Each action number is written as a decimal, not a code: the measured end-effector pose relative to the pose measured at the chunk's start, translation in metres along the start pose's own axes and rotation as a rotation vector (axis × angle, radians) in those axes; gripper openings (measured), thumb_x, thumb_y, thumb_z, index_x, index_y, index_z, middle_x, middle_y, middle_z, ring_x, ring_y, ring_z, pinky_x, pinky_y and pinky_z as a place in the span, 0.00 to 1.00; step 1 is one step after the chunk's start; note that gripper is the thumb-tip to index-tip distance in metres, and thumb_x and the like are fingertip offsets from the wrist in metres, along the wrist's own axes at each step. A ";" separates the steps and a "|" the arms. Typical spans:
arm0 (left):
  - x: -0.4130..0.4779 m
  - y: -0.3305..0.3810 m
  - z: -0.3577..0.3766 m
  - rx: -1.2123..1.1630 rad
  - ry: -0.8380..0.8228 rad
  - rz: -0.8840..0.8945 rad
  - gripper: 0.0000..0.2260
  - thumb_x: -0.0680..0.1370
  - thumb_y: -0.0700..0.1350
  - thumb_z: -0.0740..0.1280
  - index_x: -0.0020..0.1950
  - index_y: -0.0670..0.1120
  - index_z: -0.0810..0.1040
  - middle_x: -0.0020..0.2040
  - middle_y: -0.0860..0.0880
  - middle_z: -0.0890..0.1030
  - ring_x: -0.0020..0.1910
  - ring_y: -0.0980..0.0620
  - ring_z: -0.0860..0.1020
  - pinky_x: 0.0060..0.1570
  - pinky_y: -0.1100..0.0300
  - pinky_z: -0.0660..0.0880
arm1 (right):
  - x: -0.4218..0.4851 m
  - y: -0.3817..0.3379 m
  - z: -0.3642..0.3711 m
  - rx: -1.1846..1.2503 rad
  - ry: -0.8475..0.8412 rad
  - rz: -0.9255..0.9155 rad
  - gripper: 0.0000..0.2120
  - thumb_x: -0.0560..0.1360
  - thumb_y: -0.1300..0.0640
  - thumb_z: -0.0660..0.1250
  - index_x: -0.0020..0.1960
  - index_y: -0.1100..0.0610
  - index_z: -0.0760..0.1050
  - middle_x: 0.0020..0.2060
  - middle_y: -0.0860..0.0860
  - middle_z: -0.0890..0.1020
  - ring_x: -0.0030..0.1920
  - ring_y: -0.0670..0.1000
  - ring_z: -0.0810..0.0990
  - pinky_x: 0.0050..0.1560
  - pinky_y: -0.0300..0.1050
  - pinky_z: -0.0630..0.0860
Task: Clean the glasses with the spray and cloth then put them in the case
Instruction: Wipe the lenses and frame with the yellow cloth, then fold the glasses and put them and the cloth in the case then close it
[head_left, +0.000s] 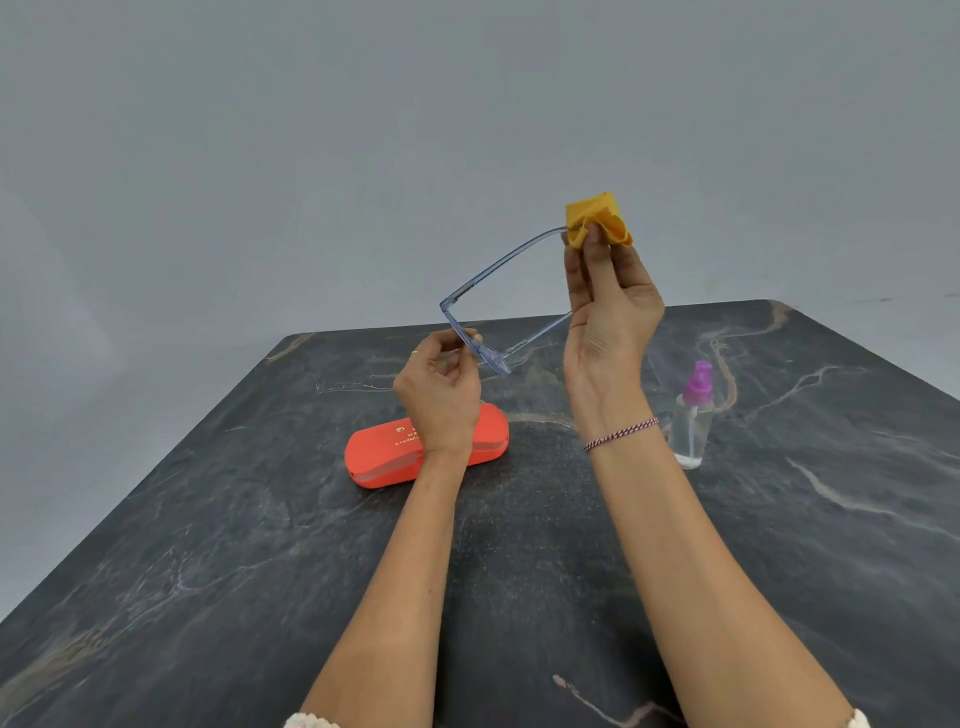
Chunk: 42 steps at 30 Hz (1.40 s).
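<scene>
An orange case (384, 457) lies near the middle of the dark marble tabletop (208, 519), partly behind the left hand (439, 395). That hand's curled fingers pinch the front of the clear-framed glasses (493, 357), raised above the far edge. The right hand (608, 322) clamps a yellow cloth (597, 221) round one temple tip. A purple-capped spray bottle (691, 415) stands upright toward the right edge.

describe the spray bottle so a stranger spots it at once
Find the dark marble table. On its right side stands the spray bottle. It alone is clear and upright with a purple top; the orange case lies flat further left.
</scene>
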<state>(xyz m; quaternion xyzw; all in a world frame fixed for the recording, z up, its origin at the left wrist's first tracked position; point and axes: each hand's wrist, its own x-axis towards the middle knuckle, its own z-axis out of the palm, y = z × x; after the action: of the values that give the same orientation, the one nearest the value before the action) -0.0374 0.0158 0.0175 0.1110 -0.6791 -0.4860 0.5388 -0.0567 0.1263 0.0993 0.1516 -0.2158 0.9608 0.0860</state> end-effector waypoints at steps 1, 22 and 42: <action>0.000 0.001 0.000 -0.006 -0.006 -0.005 0.02 0.73 0.37 0.70 0.44 0.42 0.82 0.38 0.50 0.83 0.34 0.68 0.78 0.35 0.77 0.71 | 0.000 -0.001 -0.001 0.006 0.011 -0.013 0.05 0.73 0.69 0.66 0.46 0.62 0.78 0.36 0.48 0.84 0.40 0.45 0.82 0.43 0.37 0.79; 0.008 -0.003 -0.009 -0.115 -0.012 -0.134 0.03 0.73 0.40 0.72 0.44 0.41 0.81 0.40 0.46 0.83 0.36 0.65 0.81 0.41 0.68 0.76 | -0.050 -0.010 -0.084 -1.059 -0.458 0.389 0.12 0.67 0.65 0.74 0.50 0.60 0.80 0.35 0.52 0.82 0.32 0.43 0.80 0.38 0.34 0.77; -0.034 0.033 -0.050 -0.402 0.104 -0.535 0.05 0.74 0.36 0.70 0.40 0.43 0.76 0.37 0.44 0.81 0.33 0.54 0.82 0.36 0.63 0.80 | -0.080 0.007 -0.089 -1.480 -0.849 0.516 0.08 0.67 0.60 0.76 0.45 0.60 0.81 0.30 0.47 0.80 0.24 0.37 0.75 0.32 0.27 0.72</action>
<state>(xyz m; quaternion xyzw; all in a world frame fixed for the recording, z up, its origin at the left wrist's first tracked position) 0.0304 0.0283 0.0194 0.2017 -0.4880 -0.7280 0.4373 -0.0056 0.1510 -0.0064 0.3469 -0.8221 0.4277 -0.1445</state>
